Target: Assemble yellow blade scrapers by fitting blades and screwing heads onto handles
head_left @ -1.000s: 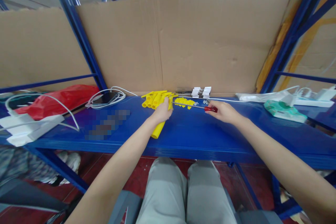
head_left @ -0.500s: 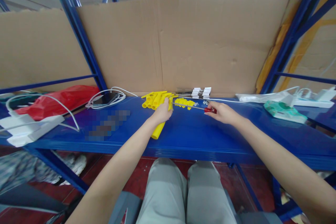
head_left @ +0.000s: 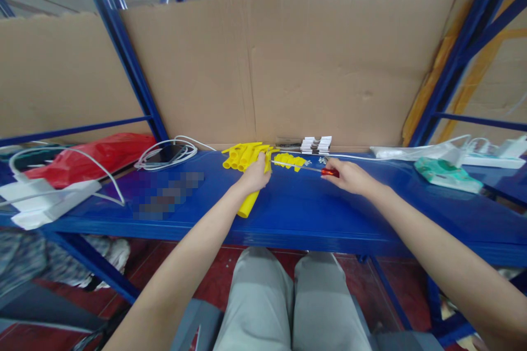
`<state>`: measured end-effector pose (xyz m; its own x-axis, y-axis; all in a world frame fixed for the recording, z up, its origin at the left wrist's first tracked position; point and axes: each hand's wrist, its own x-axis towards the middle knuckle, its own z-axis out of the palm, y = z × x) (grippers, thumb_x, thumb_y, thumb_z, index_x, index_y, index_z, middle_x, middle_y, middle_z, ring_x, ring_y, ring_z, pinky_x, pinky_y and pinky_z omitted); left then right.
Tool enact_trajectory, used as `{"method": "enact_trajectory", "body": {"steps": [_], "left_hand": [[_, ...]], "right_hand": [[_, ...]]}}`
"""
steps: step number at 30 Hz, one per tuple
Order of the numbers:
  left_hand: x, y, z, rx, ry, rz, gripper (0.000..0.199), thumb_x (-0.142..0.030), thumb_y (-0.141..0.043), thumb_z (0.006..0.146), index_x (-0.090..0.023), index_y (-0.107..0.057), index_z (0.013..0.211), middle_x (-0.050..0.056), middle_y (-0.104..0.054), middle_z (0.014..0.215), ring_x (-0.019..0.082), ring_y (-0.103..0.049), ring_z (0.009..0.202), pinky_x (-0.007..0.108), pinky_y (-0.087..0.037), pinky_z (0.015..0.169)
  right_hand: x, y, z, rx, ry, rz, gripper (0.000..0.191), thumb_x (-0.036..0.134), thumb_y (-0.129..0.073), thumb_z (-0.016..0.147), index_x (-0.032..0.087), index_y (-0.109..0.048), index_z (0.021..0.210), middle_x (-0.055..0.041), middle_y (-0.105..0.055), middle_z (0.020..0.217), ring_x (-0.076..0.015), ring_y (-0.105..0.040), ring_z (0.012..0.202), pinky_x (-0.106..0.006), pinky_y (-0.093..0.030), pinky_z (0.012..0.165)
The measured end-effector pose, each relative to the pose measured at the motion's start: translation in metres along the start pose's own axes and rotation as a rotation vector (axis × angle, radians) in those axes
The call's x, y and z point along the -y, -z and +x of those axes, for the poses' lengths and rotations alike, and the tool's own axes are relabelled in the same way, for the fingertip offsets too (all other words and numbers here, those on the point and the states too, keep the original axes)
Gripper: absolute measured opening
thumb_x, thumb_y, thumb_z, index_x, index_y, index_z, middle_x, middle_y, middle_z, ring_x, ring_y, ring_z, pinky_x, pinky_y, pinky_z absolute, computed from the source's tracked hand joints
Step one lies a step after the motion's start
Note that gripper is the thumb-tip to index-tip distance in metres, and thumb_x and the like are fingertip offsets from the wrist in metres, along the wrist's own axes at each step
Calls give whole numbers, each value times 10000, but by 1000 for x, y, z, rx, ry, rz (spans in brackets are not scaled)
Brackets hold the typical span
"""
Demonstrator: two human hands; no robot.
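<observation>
Through the head camera I saw that the biggest thing was the sheet of brown cardboard (head_left: 329, 66), which stood upright along the back between two blue posts. In front of it the blue bench (head_left: 321, 214) went across the whole view. At its left end I noticed the red bag (head_left: 94, 162), and nearer to me a white power strip (head_left: 45, 203) with a cable looped over it. At the far right lay a green and white packet (head_left: 447, 175).

Of the hands, the left hand (head_left: 256, 176) was closed around the upper part of one yellow tube (head_left: 248, 204). This tube lay tilted over the middle of the bench, and its open lower end pointed to the front edge. The right hand (head_left: 349, 174) was closed around the red handle of a screwdriver (head_left: 330, 173). The thin shaft was almost level and reached leftward to the tube, beside the left fingers; I could not tell whether the tip was touching it.

Just behind the left hand, several other yellow tubes (head_left: 236, 159) lay side by side. Smaller were the black and white clips (head_left: 316, 145) near the cardboard, then a row of flat yellow pieces (head_left: 289, 160) behind the shaft. The smallest were some silvery bits (head_left: 322, 160), near the right fingertips, too tiny for me to identify.
</observation>
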<state>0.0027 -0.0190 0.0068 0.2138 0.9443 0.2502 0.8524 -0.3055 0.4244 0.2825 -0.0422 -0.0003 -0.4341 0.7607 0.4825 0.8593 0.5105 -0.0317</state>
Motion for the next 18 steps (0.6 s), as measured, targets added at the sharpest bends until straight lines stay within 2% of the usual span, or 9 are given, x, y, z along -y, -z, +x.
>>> {"method": "enact_trajectory", "body": {"steps": [5,13,18], "left_hand": [[-2,1,-1,0,8,-3,395,-161,-459,859,-114,-348,1235,89,-662,806,228,-684,745,350,-534,748],[-5,3,-3,1,21,-8,399,-136,-462,854,-111,-354,1237,110,-668,844,239,-683,785,367,-521,794],[-5,2,-3,7,36,-33,344,-148,-472,857,-125,-387,1189,68,-654,765,204,-664,654,339,-527,725]], "right_hand": [[4,1,1,72,-6,-9,136,338,-508,875,217,-544,824,-58,-675,750,-199,-622,652,-273,-394,577],[6,3,0,82,-23,0,134,334,-518,871,218,-560,819,-40,-665,713,-179,-600,607,-265,-380,559],[1,2,2,125,-29,116,151,345,-562,834,205,-570,780,-39,-666,714,-170,-594,619,-265,-391,584]]}}
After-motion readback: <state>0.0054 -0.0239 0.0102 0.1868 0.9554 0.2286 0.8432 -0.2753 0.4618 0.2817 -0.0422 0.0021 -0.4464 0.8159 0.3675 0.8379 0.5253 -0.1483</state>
